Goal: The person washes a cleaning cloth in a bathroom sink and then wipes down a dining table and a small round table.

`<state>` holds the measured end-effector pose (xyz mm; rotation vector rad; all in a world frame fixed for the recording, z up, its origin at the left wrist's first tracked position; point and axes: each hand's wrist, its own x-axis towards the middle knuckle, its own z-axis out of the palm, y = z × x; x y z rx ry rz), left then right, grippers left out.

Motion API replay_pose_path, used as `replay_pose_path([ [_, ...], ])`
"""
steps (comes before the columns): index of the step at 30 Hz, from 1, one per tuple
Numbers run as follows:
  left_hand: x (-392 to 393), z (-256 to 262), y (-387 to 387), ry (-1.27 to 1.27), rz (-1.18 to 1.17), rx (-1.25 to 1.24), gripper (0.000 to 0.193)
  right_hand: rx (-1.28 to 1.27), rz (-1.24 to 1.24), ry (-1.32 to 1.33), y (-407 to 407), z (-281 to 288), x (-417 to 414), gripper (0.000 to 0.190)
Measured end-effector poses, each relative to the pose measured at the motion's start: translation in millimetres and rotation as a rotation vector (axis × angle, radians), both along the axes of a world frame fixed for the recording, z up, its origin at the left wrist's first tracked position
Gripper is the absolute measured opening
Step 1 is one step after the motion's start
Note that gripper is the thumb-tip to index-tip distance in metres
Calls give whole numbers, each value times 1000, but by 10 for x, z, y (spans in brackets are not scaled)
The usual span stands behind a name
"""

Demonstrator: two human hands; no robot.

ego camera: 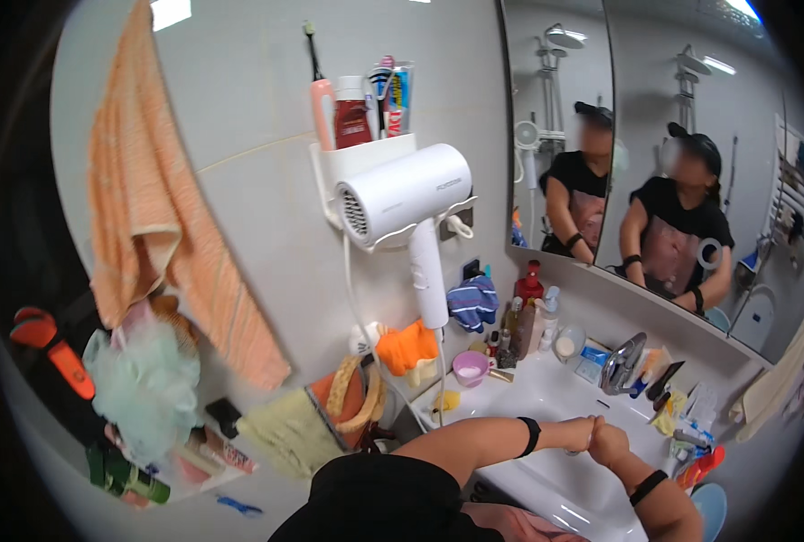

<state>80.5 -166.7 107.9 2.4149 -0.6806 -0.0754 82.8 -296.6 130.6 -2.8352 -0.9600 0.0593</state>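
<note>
My left hand (577,433) and my right hand (608,442) press together over the basin of the white washbasin (551,498). Their fingers are curled in against each other, and whatever may lie between them is hidden. Each wrist wears a black band. Behind my hands stands the chrome faucet (623,366) at the basin's back edge. On the left rim sit a pink bowl (470,368) with something white in it and a small yellow item (447,401).
A white hair dryer (405,193) hangs on the wall. Bottles (529,325) crowd the back left corner, below a mirror cabinet (676,203). Tubes and packets (690,427) line the right rim near a light-blue basin (708,513). An orange towel (171,203) hangs at left.
</note>
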Motion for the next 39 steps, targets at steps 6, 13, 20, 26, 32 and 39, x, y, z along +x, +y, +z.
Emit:
replay_pose_path([
  [6,-191,-216,-176,103,25,139,63,301,18,205,-260,-401,-45,36],
  [13,-441,-196,-271,-38,25,291,44,630,-321,1124,-415,-397,-91,38],
  [20,-500,-385,-365,218,556,-83,60,805,-341,880,-1052,-1179,128,52],
  [26,-626,-1005,-449,1,311,-459,65,1307,-553,1213,-742,-664,-640,43],
  [32,-568,-516,-312,836,232,-815,31,1582,-870,994,-836,-744,-796,25],
  [39,-523,-324,-227,875,349,-675,43,2100,-633,895,-948,-263,-892,10],
])
